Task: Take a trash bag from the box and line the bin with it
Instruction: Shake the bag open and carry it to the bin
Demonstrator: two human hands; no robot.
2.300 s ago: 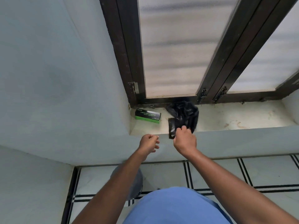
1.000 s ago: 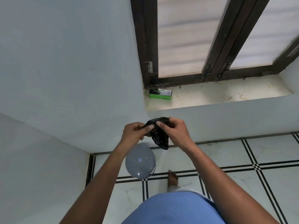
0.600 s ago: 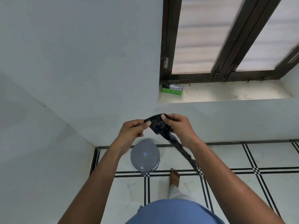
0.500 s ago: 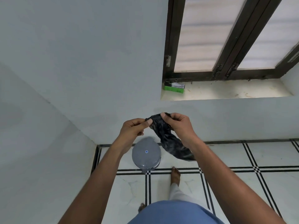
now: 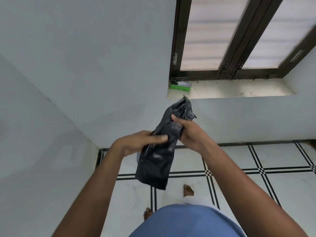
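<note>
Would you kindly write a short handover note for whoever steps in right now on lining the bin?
Right hand: grips the black trash bag near its upper end.
Left hand: fingers lie straight against the bag's middle, touching it.
The bag hangs between the hands, partly unrolled and not opened.
The green box sits on the window sill, at its left end.
The bin is not visible in this view; the bag may be hiding it.
Done: bag taken from the box.
Left: open the bag, fit it into the bin.
</note>
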